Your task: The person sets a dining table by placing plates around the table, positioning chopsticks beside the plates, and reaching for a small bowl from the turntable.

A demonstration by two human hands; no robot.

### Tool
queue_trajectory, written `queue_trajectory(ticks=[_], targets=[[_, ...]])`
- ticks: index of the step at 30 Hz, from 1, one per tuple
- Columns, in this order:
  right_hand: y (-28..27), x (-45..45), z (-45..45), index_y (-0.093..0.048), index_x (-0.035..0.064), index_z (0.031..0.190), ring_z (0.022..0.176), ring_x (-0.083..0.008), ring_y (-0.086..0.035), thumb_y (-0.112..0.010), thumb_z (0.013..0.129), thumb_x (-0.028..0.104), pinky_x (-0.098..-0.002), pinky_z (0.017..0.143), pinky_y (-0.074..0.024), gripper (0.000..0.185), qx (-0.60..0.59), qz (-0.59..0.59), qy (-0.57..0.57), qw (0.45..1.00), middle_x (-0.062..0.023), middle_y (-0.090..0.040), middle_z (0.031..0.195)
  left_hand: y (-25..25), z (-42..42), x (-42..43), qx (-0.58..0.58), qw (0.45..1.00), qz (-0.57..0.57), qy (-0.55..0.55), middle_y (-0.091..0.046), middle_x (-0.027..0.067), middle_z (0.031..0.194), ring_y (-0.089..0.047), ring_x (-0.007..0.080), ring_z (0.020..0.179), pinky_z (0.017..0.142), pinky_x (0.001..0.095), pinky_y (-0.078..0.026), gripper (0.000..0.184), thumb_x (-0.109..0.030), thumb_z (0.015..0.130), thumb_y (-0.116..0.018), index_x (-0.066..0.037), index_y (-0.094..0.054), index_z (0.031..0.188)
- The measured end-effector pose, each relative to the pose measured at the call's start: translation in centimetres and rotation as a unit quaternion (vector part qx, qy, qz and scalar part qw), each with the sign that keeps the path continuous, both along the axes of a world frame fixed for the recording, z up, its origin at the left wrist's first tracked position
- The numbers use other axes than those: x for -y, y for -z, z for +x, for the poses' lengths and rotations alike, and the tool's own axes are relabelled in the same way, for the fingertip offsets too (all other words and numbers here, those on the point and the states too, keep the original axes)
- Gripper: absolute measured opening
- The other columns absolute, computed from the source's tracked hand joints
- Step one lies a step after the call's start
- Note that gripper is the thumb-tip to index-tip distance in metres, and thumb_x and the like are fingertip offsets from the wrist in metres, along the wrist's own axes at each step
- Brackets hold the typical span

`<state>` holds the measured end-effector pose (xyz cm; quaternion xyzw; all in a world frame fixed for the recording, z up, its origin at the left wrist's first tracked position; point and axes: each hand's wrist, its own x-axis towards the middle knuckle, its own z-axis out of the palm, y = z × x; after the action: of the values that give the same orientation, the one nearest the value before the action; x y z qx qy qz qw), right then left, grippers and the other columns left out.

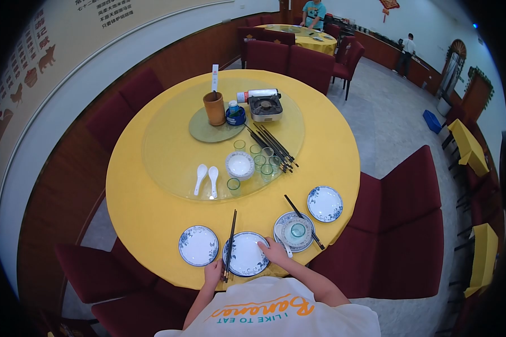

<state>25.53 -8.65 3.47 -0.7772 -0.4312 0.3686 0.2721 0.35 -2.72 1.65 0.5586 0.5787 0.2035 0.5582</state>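
Note:
Just in front of me a white plate with blue flowers (250, 258) lies near the table edge. My right hand (275, 251) is at its right rim, thumb over the plate and fingers closed on the edge. My left hand (212, 271) is low between this plate and another blue-flowered plate (198, 246); its fingers are too small to make out. A pair of black chopsticks (230, 245) lies across the middle plate's left side. To the right, a bowl with a green glass (297, 230) sits on a plate, beside a white spoon (284, 241) and more chopsticks (316, 234).
A blue-flowered plate (325, 204) lies at right. On the glass turntable (168, 168) are spoons (213, 181), stacked bowls (240, 165), several glasses (259, 160), chopsticks (272, 147), a brown holder (214, 108) and a portable stove (265, 106). Chairs (405, 224) surround the table; two people are farther off.

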Motion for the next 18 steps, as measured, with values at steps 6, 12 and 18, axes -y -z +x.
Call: queue_trajectory(ticks=[6,12,18], targets=[[-0.5,0.2,0.0,-0.051,0.0025,0.114,0.082,-0.0391,-0.060,-0.045,0.084,0.053,-0.0437,0.072,-0.0465,0.059,-0.006,-0.002,-0.001,1.000,-0.0243,-0.062,0.083,-0.3,0.1,0.0,-0.013,1.000,0.024,0.008,-0.046,0.0025,0.046,-0.044,0.0104,0.035,0.034,0.0244,-0.036,0.042,-0.029,0.091,-0.047,-0.001,-0.053,0.059],[0.8,0.0,-0.2,-0.051,0.0031,0.115,0.084,-0.0393,-0.060,-0.043,0.084,0.054,-0.0451,0.075,-0.0463,0.060,0.010,-0.002,0.000,1.000,-0.0233,-0.062,0.088,1.1,-0.2,-0.3,0.013,1.000,0.021,-0.007,-0.045,0.0031,0.046,-0.043,0.0109,0.034,0.032,0.0255,-0.035,0.041,-0.027,0.090,-0.049,-0.002,-0.051,0.057],[0.3,0.4,-0.4,-0.052,0.0065,0.114,0.084,-0.0390,-0.060,-0.040,0.085,0.056,-0.0453,0.075,-0.0464,0.059,0.007,0.014,0.007,1.000,-0.0236,-0.062,0.089,1.7,-0.6,-1.0,-0.072,0.997,0.025,0.030,-0.054,0.0099,0.059,-0.052,0.0193,0.044,0.040,0.0322,-0.042,0.031,-0.023,0.089,-0.049,0.002,-0.056,0.073]])
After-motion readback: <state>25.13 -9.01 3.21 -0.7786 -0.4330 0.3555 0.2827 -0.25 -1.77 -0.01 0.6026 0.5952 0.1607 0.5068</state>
